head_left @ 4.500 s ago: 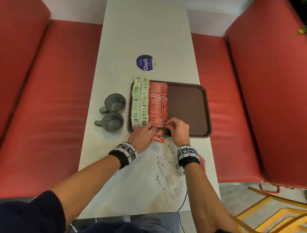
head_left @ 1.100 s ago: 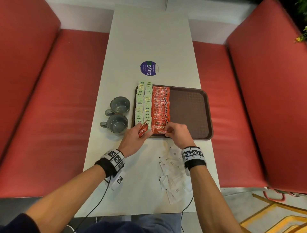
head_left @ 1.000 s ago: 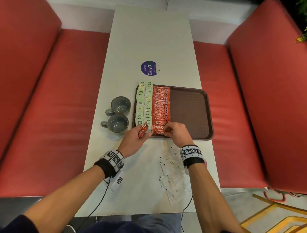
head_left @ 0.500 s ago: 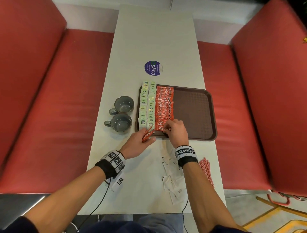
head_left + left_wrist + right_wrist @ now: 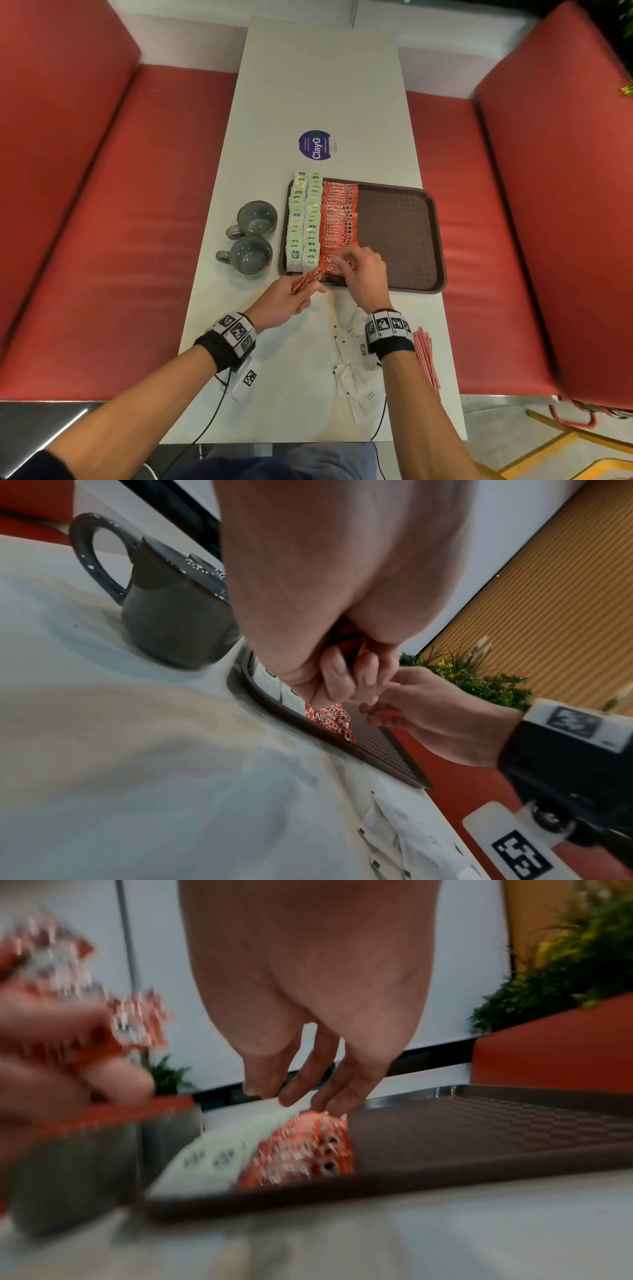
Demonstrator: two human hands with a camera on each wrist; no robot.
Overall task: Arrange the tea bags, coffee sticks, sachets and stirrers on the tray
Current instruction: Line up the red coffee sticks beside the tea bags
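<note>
Meanwhile left hand pinching coffee sticks; right hand fingers spread over tray

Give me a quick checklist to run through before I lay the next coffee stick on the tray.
1. Left hand holds spare coffee sticks: ok.
2. Right hand over the row's near end, open: ok.
3. Coffee stick row neat beside the tea bags: ok.
4. Room at the tray near edge for another stick: cannot tell.
5. Sachets and stirrers on the tray: not ok, both on the table.
</note>
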